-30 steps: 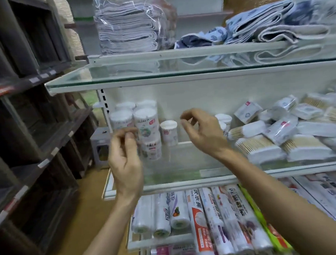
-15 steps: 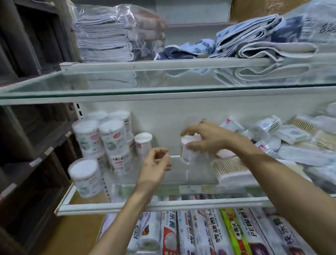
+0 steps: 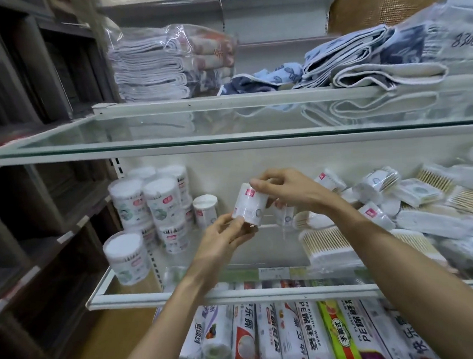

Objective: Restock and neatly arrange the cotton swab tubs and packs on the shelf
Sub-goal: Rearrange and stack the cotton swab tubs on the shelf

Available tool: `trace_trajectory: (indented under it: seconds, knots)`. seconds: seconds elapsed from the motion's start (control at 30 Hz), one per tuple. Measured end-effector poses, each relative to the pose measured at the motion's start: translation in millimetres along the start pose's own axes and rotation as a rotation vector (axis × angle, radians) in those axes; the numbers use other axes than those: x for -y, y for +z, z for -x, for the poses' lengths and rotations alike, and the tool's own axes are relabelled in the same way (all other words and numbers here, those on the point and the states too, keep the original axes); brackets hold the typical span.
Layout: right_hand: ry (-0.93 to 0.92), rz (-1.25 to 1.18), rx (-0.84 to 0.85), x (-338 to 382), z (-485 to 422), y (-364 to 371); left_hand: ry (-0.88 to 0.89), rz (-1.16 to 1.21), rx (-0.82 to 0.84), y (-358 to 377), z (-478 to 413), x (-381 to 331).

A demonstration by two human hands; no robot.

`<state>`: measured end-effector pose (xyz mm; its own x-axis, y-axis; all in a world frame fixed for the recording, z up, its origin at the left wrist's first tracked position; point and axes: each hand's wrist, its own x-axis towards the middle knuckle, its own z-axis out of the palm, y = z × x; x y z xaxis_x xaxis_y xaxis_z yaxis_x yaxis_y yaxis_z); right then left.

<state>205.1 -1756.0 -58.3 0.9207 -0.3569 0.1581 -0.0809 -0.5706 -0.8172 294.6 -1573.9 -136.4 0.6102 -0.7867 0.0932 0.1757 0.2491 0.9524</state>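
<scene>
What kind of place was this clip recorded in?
Most likely a small household-goods shop: a white-framed glass shelf holds stacked clear cotton swab tubs, bagged folded towels lie above, boxed plastic-wrap rolls below.

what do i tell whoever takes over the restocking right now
Left hand: holds the lower end of a small tub, tilted, above the shelf.
Right hand: grips its upper end.
Done: big tubs stacked at the back left, a standing tub beside them, a lone tub at the front left.
Left: set the held tub down, likely by the standing one. The packs on the right lie in a loose heap and need straightening.
</scene>
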Motion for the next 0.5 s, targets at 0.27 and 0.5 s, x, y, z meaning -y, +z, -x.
trace_trajectory:
  seconds: [0.27, 0.5]
  knots:
    - [0.020, -0.158, 0.047, 4, 2, 13, -0.112, 0.260, 0.019, -3, 4, -10]
    - [-0.086, -0.102, -0.207, 14, -32, 37, -0.188, 0.075, -0.066, -21, 8, -9]
